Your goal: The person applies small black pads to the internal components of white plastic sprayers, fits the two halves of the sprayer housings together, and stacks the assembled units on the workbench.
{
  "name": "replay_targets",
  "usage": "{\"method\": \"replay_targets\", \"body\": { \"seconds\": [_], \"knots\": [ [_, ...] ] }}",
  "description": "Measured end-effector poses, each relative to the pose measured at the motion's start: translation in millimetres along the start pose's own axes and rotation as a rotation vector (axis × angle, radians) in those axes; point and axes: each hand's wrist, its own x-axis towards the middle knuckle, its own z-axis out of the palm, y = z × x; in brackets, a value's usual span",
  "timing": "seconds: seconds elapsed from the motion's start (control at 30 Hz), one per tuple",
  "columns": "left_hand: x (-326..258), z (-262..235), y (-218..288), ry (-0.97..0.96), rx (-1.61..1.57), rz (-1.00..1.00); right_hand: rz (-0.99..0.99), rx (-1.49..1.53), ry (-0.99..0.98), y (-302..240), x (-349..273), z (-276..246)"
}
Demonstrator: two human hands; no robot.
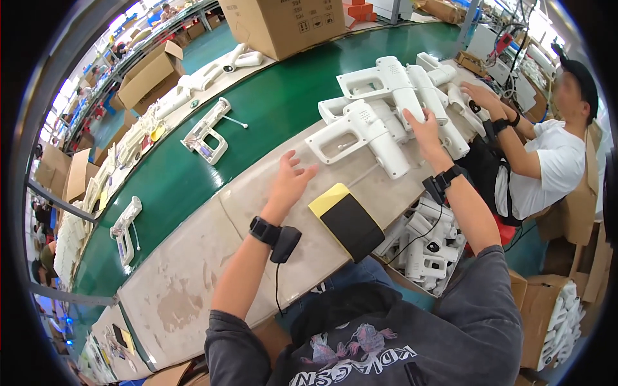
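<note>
A pile of white pistol-shaped plastic devices (pixel 360 132) with loop handles lies on the beige worktop, right of centre. My right hand (pixel 426 134) is closed at the barrel end of the upper white pistol-shaped device (pixel 394 80); part of its grip is hidden. My left hand (pixel 291 181) hovers over the worktop left of the pile, fingers apart and holding nothing. Between my forearms lies a black pad (pixel 352 222) with a yellow edge. Each wrist wears a strap with a black box on it.
Beyond the worktop runs a green conveyor (pixel 277 90) carrying open white half-shells (pixel 207 132). Below the worktop's right edge stands a bin of white devices (pixel 428 254). At right, a co-worker (pixel 547 141) reaches toward the pile. A large carton (pixel 283 29) stands at the back.
</note>
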Motion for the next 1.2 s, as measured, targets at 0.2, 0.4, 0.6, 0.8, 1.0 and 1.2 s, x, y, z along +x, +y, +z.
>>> {"method": "replay_targets", "body": {
  "seconds": [0.2,0.4,0.6,0.8,1.0,1.2],
  "knots": [
    [5,12,-9,-0.035,-0.043,-0.005,-0.241,-0.342,-0.076,0,-8,-9],
    [4,7,-16,-0.032,-0.079,0.019,-0.601,-0.609,-0.049,3,-26,-17],
    [3,11,-16,-0.040,-0.025,0.045,-0.639,-0.686,-0.041,-13,-41,-25],
    [10,-15,-24,0.103,-0.068,0.089,-0.850,-0.693,-0.061,-45,-65,-29],
    [62,-115,-20,0.729,0.520,0.003,-0.616,-0.372,-0.596,-122,-157,-41],
    [135,-168,-38,0.638,0.595,-0.393,-0.630,-0.407,-1.016,-127,-227,-25]
  ]
}}
